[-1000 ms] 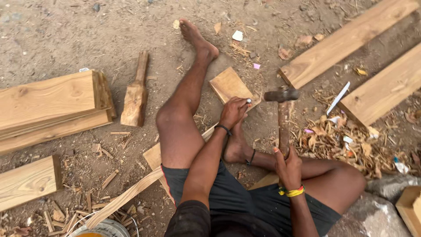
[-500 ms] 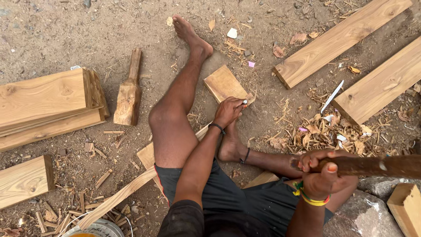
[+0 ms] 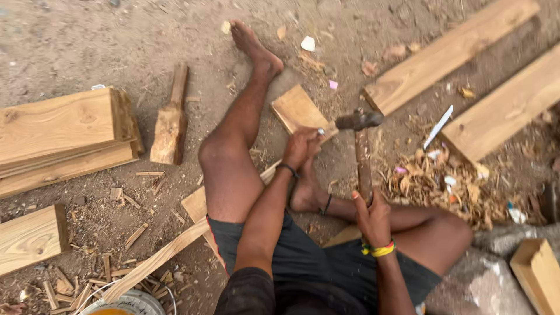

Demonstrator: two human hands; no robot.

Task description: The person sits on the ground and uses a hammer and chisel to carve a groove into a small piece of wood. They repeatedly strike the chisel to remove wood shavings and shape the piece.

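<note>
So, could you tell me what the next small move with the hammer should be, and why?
Probably a short, controlled tap straight down: the hammer in the right hand has its head beside the left hand, whose fingers pinch something small against the wood block.

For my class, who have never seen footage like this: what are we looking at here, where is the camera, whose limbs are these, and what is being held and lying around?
There is no machine: a person sits on dirt ground, and a camera worn on the head looks down at the person's own legs and hands. The right hand grips the handle of a hammer, its head close above a small board. The left hand rests at that board's near edge, pinching something small I cannot make out. Around them lie stacked planks, a wooden mallet, two long planks, a heap of shavings and a knife-like blade.
</note>
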